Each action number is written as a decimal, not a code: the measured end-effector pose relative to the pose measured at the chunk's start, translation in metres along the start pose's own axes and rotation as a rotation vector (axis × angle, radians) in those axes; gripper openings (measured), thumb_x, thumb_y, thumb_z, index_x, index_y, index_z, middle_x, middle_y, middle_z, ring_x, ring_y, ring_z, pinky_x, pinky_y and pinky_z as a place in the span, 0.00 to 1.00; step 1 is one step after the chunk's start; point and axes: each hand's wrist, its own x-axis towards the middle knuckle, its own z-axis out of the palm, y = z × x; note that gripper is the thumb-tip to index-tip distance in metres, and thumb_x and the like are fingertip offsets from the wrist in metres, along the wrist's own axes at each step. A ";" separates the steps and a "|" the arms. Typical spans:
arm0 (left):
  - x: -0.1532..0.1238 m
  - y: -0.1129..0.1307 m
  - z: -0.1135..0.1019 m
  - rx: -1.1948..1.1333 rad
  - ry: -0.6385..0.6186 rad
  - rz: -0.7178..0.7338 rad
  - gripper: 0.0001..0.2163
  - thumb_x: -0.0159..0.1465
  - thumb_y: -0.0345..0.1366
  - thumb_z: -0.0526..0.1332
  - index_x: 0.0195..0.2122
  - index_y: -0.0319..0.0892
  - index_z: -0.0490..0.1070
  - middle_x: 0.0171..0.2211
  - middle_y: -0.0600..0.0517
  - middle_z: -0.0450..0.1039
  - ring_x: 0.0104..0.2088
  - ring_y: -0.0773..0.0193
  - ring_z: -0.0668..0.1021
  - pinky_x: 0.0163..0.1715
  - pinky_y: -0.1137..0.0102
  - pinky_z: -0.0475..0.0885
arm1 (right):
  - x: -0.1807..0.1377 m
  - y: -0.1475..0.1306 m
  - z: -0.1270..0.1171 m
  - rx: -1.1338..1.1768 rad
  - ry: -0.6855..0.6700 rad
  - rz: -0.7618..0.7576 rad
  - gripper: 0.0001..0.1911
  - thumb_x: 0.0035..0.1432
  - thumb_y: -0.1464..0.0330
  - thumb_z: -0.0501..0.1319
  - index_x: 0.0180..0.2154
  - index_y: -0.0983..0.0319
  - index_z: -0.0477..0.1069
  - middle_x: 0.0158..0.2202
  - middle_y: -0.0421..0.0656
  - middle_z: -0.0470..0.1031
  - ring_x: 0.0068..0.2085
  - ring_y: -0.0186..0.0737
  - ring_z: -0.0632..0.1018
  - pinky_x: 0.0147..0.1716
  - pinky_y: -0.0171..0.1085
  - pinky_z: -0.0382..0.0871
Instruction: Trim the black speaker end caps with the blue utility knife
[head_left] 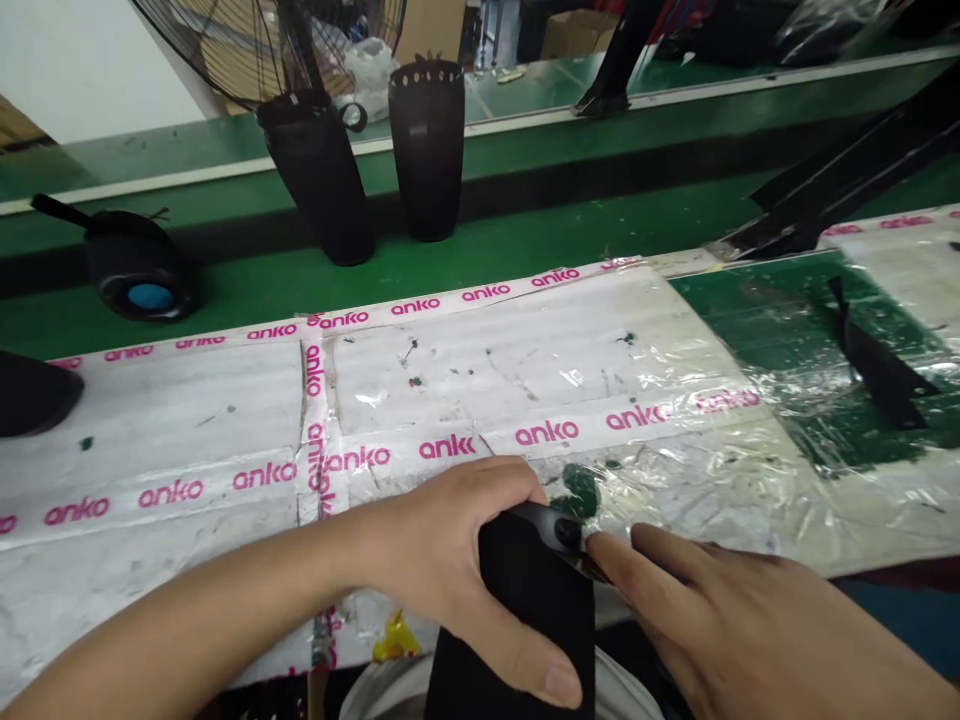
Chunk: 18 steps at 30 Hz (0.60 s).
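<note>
My left hand (457, 560) is wrapped round a black tapered piece (525, 580) close to my body, its thumb lying along the near face. A smooth dark-grey rim with a black knob (559, 528) shows at the upper end of that piece. My right hand (712, 610) is beside it on the right, fingers curled and tips at the rim. Between those fingertips and the rim is a small, partly hidden dark shiny part, too unclear to name. The lower end of the black piece runs out of view.
Two black tapered tubes (426, 150) stand on the green belt (540, 225). A black piece with a blue end (146, 290) lies at left. On the film-covered bench (465, 370) are a black strip (877, 360) and yellow scrap (397, 637). A dark post (847, 180) slants at right.
</note>
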 end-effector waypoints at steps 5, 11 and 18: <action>0.003 -0.002 -0.001 0.006 -0.038 0.021 0.30 0.36 0.43 0.86 0.33 0.45 0.69 0.37 0.55 0.70 0.38 0.61 0.72 0.35 0.70 0.66 | 0.007 -0.006 -0.001 0.009 0.053 0.008 0.31 0.50 0.82 0.51 0.55 0.60 0.64 0.31 0.39 0.81 0.19 0.39 0.80 0.14 0.42 0.66; 0.002 -0.002 0.001 0.052 -0.008 0.010 0.30 0.39 0.47 0.85 0.33 0.45 0.68 0.36 0.56 0.69 0.37 0.62 0.71 0.35 0.70 0.66 | 0.002 -0.014 0.004 0.080 0.033 0.050 0.29 0.53 0.83 0.50 0.55 0.60 0.65 0.31 0.39 0.82 0.19 0.38 0.81 0.13 0.40 0.67; -0.006 0.001 0.003 0.120 0.056 -0.022 0.33 0.39 0.53 0.85 0.35 0.46 0.68 0.37 0.55 0.69 0.38 0.61 0.71 0.34 0.70 0.65 | -0.015 0.009 -0.002 0.181 0.022 0.049 0.25 0.63 0.81 0.53 0.57 0.54 0.70 0.35 0.36 0.85 0.25 0.41 0.84 0.19 0.40 0.74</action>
